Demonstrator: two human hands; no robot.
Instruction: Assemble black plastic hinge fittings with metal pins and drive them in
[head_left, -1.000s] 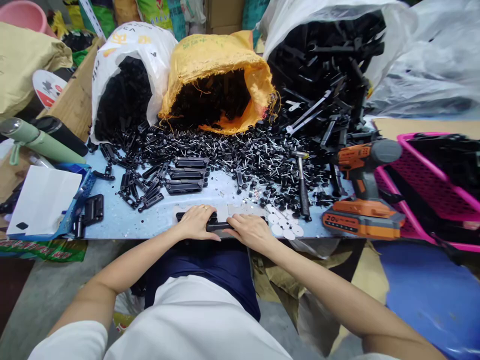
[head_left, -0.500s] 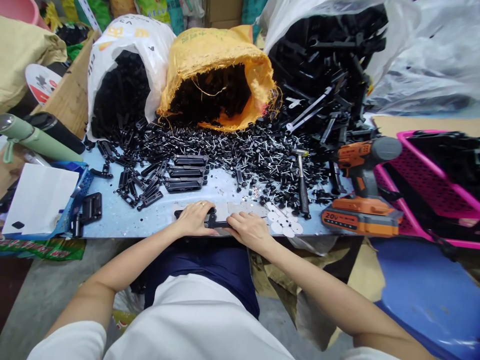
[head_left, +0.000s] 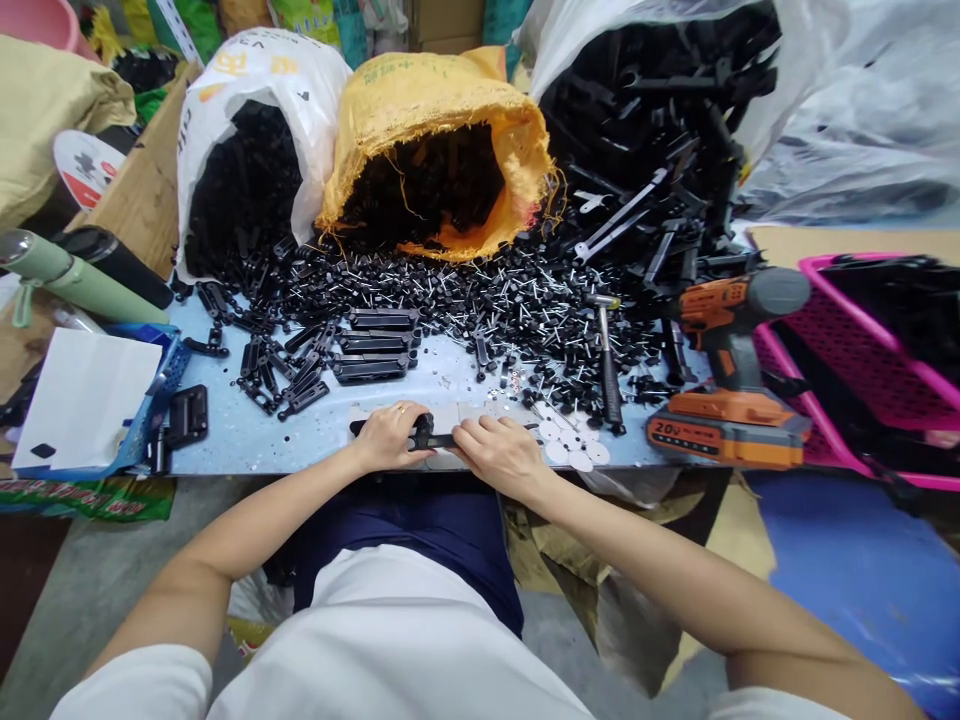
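Near the front edge of the blue table (head_left: 247,455), both hands grip a black bar-shaped part (head_left: 439,440). My left hand (head_left: 388,437) is closed on its left portion, with the thumb below and a ring on one finger. My right hand (head_left: 499,455) has its fingers wrapped over the right portion. The palms hide much of the part, so its full shape does not show. Beyond my hands lie several assembled black bars (head_left: 375,345) in a stack. To my right are a hammer (head_left: 609,370) and several white discs (head_left: 574,440).
A large heap of small black pins (head_left: 480,290) spreads behind. It lies before a white sack (head_left: 315,110), a yellow sack (head_left: 442,90) and a clear bag of black parts (head_left: 675,100). An orange cordless drill (head_left: 724,420) and a pink basket (head_left: 840,330) stand right; a blue basket (head_left: 176,355) is left.
The black part has turned slightly between my hands, and its right end now shows past my right hand. My hands stay almost in place. The view has shifted slightly.
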